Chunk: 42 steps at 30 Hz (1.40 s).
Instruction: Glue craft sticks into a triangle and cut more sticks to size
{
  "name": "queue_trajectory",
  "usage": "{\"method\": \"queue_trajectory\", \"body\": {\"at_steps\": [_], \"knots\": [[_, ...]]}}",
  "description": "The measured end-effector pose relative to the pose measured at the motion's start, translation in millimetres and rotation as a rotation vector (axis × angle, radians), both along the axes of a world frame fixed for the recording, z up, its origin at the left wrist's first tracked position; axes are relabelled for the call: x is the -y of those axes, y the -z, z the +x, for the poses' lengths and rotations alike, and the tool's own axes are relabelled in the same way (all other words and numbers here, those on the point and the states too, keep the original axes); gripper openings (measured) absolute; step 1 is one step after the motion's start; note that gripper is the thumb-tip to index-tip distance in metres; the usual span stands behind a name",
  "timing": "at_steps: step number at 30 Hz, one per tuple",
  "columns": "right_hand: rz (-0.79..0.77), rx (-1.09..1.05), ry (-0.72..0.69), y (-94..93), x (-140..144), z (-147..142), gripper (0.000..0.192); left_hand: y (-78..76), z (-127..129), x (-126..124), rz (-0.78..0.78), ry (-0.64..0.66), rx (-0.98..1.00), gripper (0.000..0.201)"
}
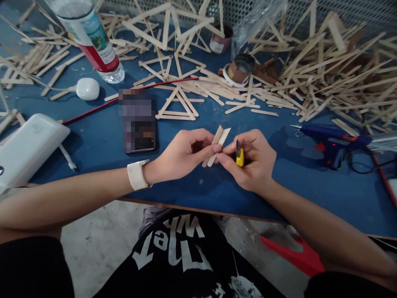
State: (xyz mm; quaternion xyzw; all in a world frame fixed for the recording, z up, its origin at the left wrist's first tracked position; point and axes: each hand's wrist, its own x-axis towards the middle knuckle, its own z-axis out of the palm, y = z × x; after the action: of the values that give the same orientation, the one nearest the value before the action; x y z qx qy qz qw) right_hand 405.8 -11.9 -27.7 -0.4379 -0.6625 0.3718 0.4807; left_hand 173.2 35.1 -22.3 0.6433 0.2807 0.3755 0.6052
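Two short wooden craft sticks (218,142) lie side by side in the fingers of my left hand (189,151), which is closed on them. Their upper ends look cut at a slant; their lower ends are rounded. My right hand (252,159) is closed around a yellow utility knife (240,157) with a dark tip pointing up, most of it hidden in the palm. The right thumb and fingertips meet the sticks' edge beside the left thumb. Behind my hands, a triangle of craft sticks (178,105) lies on the blue table (186,190).
A phone (139,124), white power bank (34,149), white charger (88,89) and water bottle (93,41) stand left. A blue glue gun (331,140) with its cord lies right. Loose sticks (310,70), stick frames and small pots (240,68) cover the back.
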Motion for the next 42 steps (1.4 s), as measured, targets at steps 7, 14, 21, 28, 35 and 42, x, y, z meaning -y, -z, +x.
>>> {"method": "queue_trajectory", "body": {"at_steps": [7,14,21,28,35,42], "knots": [[-0.136,-0.138,-0.126,-10.2,-9,7,0.031,-2.6,-1,2,0.152,0.056,-0.042,0.058],[-0.094,-0.061,-0.106,-16.8,-9,1,0.031,-8.5,-3,6,0.004,0.191,-0.100,0.059],[-0.085,-0.007,0.015,-17.1,-10,-3,0.057,-12.2,-7,8,0.101,0.191,-0.211,0.047],[-0.073,-0.051,0.078,-12.3,-15,-3,0.053,-12.1,-6,6,0.177,0.200,-0.234,0.033],[-0.023,-0.008,0.041,-12.2,-15,6,0.034,-13.6,-7,3,0.268,0.182,-0.258,0.034],[-0.048,-0.155,0.179,-5.5,-23,12,0.049,-5.4,-7,0,0.269,-0.157,-0.166,0.030]]}}
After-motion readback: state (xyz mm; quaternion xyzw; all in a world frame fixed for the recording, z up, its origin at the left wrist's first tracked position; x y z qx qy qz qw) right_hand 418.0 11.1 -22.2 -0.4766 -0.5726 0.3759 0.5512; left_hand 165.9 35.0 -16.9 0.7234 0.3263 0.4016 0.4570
